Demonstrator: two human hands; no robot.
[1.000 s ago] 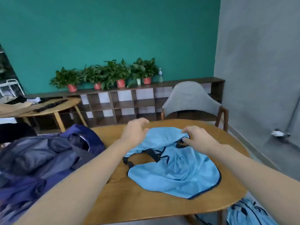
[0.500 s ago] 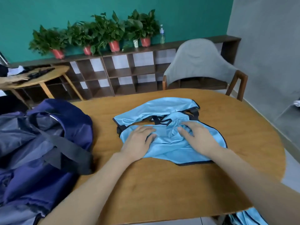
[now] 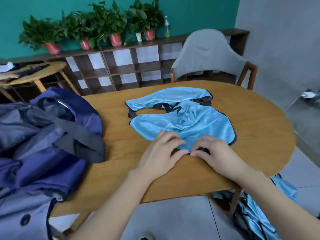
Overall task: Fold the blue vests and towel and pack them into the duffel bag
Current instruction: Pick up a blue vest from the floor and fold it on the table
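A light blue vest (image 3: pixel 183 118) with dark trim lies spread and rumpled on the wooden table (image 3: pixel 259 129). My left hand (image 3: pixel 162 153) and my right hand (image 3: pixel 216 156) sit side by side at the vest's near hem, fingers curled and pinching the edge. The navy duffel bag (image 3: pixel 52 135) lies open at the table's left end, its dark strap draped across it. More light blue cloth (image 3: pixel 259 213) hangs below the table's near right edge.
A grey chair (image 3: pixel 207 56) stands behind the table. A low shelf (image 3: pixel 121 70) with potted plants runs along the green wall. A small round table (image 3: pixel 38 73) is at far left, with someone's hand on it. A power strip (image 3: pixel 310 96) lies on the floor at right.
Both hands slid from the middle of the vest toward me to its near hem and closed on the edge. The view tilted further down.
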